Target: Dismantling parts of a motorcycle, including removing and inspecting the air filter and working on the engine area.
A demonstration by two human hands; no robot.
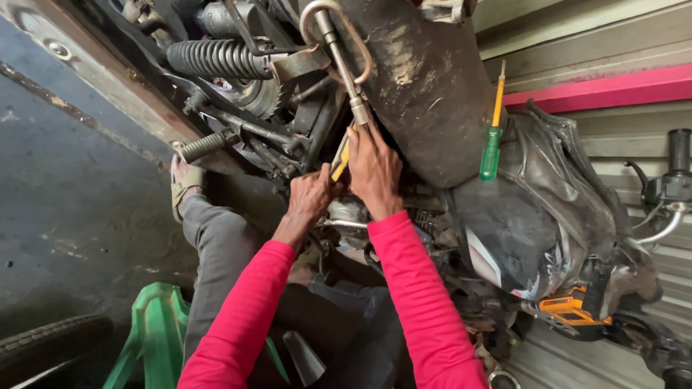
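Both my hands reach into the side of a motorcycle, below its worn black seat. My right hand grips the lower end of a long metal T-handle wrench that rises toward the seat. My left hand is closed on a yellow-handled tool just beside it, pressed against the engine area. Both arms wear bright pink sleeves. What the tool tips touch is hidden behind my hands.
A screwdriver with green and yellow handle lies on the seat. A coiled rear spring and footpeg lie at left. A green plastic stool sits under my grey-trousered leg. A tyre shows at lower left.
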